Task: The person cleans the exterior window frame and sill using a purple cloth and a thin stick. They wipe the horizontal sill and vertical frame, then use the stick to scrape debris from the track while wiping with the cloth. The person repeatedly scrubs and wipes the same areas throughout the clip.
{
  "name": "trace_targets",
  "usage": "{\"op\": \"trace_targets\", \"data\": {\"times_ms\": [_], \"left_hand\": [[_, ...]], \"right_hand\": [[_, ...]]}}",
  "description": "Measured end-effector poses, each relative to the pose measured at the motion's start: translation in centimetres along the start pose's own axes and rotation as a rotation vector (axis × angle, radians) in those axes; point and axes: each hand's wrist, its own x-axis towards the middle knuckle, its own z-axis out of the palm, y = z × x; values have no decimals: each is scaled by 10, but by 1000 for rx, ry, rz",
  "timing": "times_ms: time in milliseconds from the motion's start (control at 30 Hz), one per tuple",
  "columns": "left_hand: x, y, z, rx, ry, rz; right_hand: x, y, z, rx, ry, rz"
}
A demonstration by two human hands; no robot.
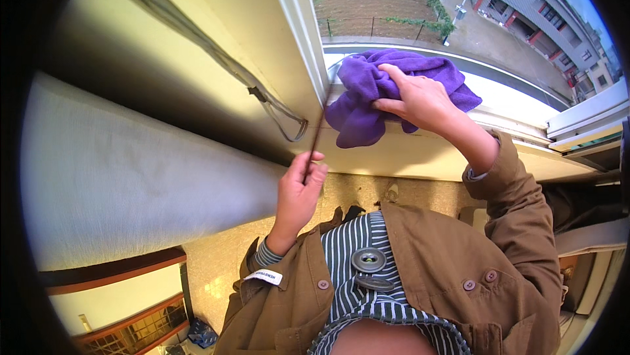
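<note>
A bunched purple cloth (408, 79) lies over the window sill and the white frame's lower corner. My right hand (423, 101) rests on top of it, thumb and fingers spread and pressed into the folds. Lower and to the left, my left hand (301, 187) grips a thin dark rod (317, 133) between thumb and fingers. The rod slants up towards the window corner, and its far end passes near the cloth's left edge; whether the two touch I cannot tell.
A looped cable (256, 91) runs down the wall left of the window. A large pale padded panel (147, 158) stands at the left. Window tracks (585, 123) are at the right. Below left is a wooden-edged cabinet (118, 301). Outside are a dirt plot and buildings.
</note>
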Motion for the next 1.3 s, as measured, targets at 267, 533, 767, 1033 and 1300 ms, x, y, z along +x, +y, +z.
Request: {"op": "trace_targets", "data": {"times_ms": [267, 533, 767, 1033, 1300], "left_hand": [[16, 25, 40, -59, -367, 180], [33, 4, 45, 419, 151, 455], [51, -31, 85, 734, 374, 475], [53, 37, 65, 403, 375, 390], [135, 140, 82, 665, 613, 926]], "right_hand": [[-75, -31, -11, 724, 104, -390], [-88, 26, -67, 861, 814, -381], [-25, 113, -12, -100, 183, 185], [-22, 185, -68, -186, 458, 169], [-93, 258, -230, -386, 1034, 277]]}}
